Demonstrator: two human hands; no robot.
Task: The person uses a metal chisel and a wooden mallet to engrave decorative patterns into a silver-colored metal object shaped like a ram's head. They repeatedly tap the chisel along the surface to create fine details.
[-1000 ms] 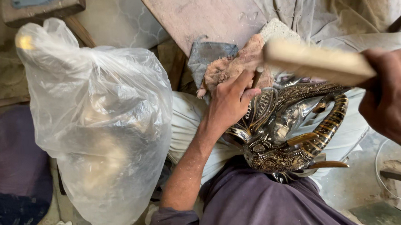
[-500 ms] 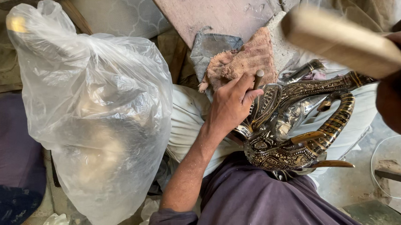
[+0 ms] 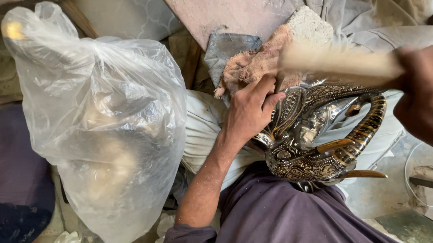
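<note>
My left hand [image 3: 251,112] presses flat on the carved piece [image 3: 322,135] (lap-held); right hand [image 3: 428,98] grips the mallet [image 3: 340,61] above it, nearer.

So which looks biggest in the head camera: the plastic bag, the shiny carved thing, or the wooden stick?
1. Clear plastic bag, by far.
2. Carved dark-and-gold ornament.
3. Wooden mallet; it is blurred and nearer the camera, so its size is unsure.

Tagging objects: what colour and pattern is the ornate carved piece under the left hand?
Dark, glossy carved piece with gold ornamental patterning and gold-toned spikes; the head view, the only one, shows it.
</note>
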